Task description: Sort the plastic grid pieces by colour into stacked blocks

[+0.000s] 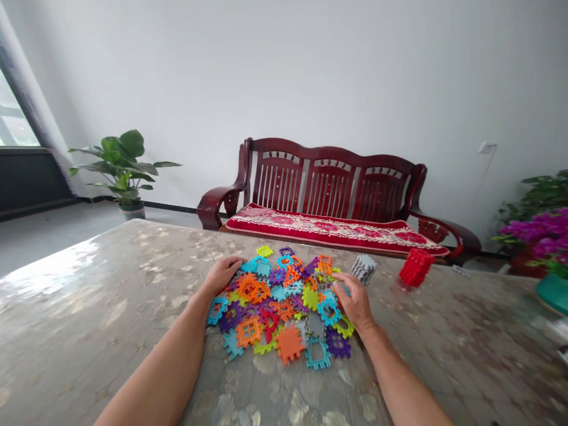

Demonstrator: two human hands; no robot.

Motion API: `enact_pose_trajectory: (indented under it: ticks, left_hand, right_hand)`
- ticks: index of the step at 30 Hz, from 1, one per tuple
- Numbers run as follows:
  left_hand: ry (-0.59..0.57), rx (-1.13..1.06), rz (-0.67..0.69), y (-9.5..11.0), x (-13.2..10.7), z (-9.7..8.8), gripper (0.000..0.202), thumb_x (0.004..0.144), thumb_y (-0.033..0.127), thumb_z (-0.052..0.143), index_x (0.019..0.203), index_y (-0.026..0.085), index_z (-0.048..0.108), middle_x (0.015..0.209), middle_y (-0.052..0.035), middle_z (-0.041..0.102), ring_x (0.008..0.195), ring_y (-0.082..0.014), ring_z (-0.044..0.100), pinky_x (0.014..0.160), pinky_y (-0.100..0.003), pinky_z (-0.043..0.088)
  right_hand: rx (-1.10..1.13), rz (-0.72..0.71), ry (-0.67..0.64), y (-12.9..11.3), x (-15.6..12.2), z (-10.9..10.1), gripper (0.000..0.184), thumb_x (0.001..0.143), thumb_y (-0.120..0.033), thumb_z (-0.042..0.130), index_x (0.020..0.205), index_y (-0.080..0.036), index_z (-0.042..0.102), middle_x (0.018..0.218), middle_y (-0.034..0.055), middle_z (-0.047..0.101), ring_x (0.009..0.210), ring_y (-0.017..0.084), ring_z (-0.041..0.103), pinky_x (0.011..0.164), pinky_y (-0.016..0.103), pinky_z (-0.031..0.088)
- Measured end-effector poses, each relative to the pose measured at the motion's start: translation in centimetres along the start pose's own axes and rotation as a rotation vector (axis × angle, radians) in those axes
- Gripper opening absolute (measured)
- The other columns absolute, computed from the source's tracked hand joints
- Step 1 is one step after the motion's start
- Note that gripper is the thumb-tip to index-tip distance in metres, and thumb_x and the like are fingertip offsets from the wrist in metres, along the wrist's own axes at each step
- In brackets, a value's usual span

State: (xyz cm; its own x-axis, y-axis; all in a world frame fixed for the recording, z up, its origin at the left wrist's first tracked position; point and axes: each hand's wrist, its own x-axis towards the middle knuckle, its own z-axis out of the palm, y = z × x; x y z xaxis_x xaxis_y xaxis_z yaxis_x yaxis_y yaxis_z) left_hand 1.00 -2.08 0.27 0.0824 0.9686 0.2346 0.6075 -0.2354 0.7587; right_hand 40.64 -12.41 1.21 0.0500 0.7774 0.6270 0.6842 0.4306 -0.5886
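A loose pile of flat plastic interlocking tiles (pixel 290 343) in orange, blue, purple, green, grey and red lies on the table before me. My left hand (pixel 223 274) rests against the pile's left edge, fingers stretched out beside a light blue tile (pixel 261 267). At the right edge, my right hand (pixel 355 300) touches the tiles with its fingers extended, close to a blue window-shaped tile (pixel 329 310). Neither hand appears to grip a tile. Some tiles are partly covered by the fingers and by one another.
Beyond my right hand stand a grey stack of tiles (pixel 364 268) and a red stack (pixel 416 267). A few grey pieces (pixel 461 270) lie farther right. Behind the table (pixel 146 296) is a wooden bench (pixel 332 183). A teal flowerpot (pixel 554 291) stands at the right.
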Motion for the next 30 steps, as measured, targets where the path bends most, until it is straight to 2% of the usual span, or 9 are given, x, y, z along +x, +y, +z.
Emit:
enact_pose_trajectory:
  ticks: [4, 7, 10, 13, 17, 20, 25, 28, 30]
  left_hand:
    - [0.001, 0.050, 0.006, -0.3, 0.1, 0.2, 0.045, 0.079, 0.053, 0.046, 0.097, 0.025, 0.076, 0.103, -0.0021, 0.077, 0.098, -0.0235, 0.068, 0.093, -0.031, 0.049]
    - [-0.013, 0.088, -0.005, -0.4, 0.2, 0.2, 0.046, 0.082, 0.051, 0.043, 0.101, 0.024, 0.075, 0.106, -0.0030, 0.076, 0.101, -0.0235, 0.067, 0.094, -0.032, 0.048]
    - [-0.028, 0.101, -0.010, -0.5, 0.3, 0.2, 0.046, 0.083, 0.049, 0.043, 0.102, 0.022, 0.074, 0.107, -0.0041, 0.076, 0.102, -0.0238, 0.067, 0.093, -0.031, 0.048]
    - [-0.025, 0.094, -0.011, -0.6, 0.4, 0.2, 0.045, 0.082, 0.049, 0.043, 0.101, 0.023, 0.074, 0.106, -0.0034, 0.076, 0.101, -0.0235, 0.067, 0.091, -0.031, 0.049]
    - [-0.021, 0.082, -0.022, -0.7, 0.5, 0.4, 0.042, 0.081, 0.048, 0.045, 0.100, 0.024, 0.074, 0.105, -0.0013, 0.076, 0.100, -0.0228, 0.067, 0.092, -0.030, 0.049]
    - [-0.024, 0.087, -0.018, -0.7, 0.6, 0.4, 0.041, 0.081, 0.046, 0.045, 0.100, 0.024, 0.074, 0.106, -0.0011, 0.076, 0.102, -0.0224, 0.066, 0.094, -0.030, 0.048]
    - [-0.012, 0.105, -0.007, -0.6, 0.6, 0.4, 0.041, 0.082, 0.045, 0.044, 0.100, 0.024, 0.074, 0.105, -0.0021, 0.076, 0.102, -0.0227, 0.067, 0.093, -0.030, 0.048]
    - [-0.007, 0.108, -0.009, -0.6, 0.6, 0.5, 0.041, 0.082, 0.045, 0.044, 0.099, 0.024, 0.074, 0.106, -0.0015, 0.076, 0.101, -0.0223, 0.067, 0.094, -0.029, 0.048]
    - [-0.008, 0.109, -0.011, -0.7, 0.7, 0.5, 0.041, 0.081, 0.045, 0.044, 0.099, 0.025, 0.075, 0.106, -0.0011, 0.076, 0.101, -0.0218, 0.067, 0.093, -0.029, 0.048]
  right_hand:
    - [0.042, -0.006, -0.080, -1.7, 0.8, -0.6, 0.023, 0.087, -0.041, 0.056, 0.084, -0.024, 0.071, 0.091, 0.0057, 0.073, 0.093, 0.024, 0.065, 0.090, 0.038, 0.047]
    - [0.036, -0.035, -0.296, -3.9, 1.7, -1.4, 0.021, 0.084, -0.039, 0.060, 0.071, -0.024, 0.068, 0.076, 0.0024, 0.071, 0.078, 0.020, 0.064, 0.078, 0.032, 0.048]
    - [-0.040, -0.079, -0.544, -6.4, 2.0, -1.9, 0.015, 0.076, -0.038, 0.069, 0.068, -0.025, 0.068, 0.072, -0.0009, 0.069, 0.071, 0.017, 0.061, 0.070, 0.028, 0.045]
    - [-0.243, -0.137, -0.688, -8.4, 1.8, -2.1, 0.018, 0.068, -0.043, 0.077, 0.072, -0.027, 0.069, 0.076, -0.0017, 0.070, 0.077, 0.018, 0.060, 0.072, 0.028, 0.041]
    - [-0.446, -0.144, -0.838, -10.1, 0.9, -1.8, 0.034, 0.060, -0.051, 0.082, 0.080, -0.026, 0.068, 0.085, -0.0010, 0.069, 0.088, 0.020, 0.058, 0.078, 0.030, 0.037]
    - [-0.507, -0.150, -0.873, -10.8, 0.4, -1.4, 0.037, 0.060, -0.046, 0.081, 0.086, -0.024, 0.066, 0.091, 0.0007, 0.068, 0.092, 0.022, 0.057, 0.082, 0.032, 0.036]
    - [-0.503, -0.082, -0.831, -11.5, 0.2, -1.2, 0.014, 0.068, -0.021, 0.064, 0.082, -0.024, 0.068, 0.085, 0.0013, 0.071, 0.086, 0.019, 0.060, 0.078, 0.030, 0.035]
    - [-0.406, -0.005, -0.769, -11.2, 0.8, -1.5, 0.016, 0.068, -0.017, 0.058, 0.075, -0.025, 0.069, 0.077, -0.0004, 0.072, 0.077, 0.017, 0.062, 0.074, 0.029, 0.037]
    - [-0.261, 0.072, -0.742, -10.4, 1.3, -1.8, 0.013, 0.068, -0.018, 0.057, 0.072, -0.023, 0.068, 0.074, -0.0007, 0.071, 0.071, 0.016, 0.061, 0.068, 0.027, 0.038]
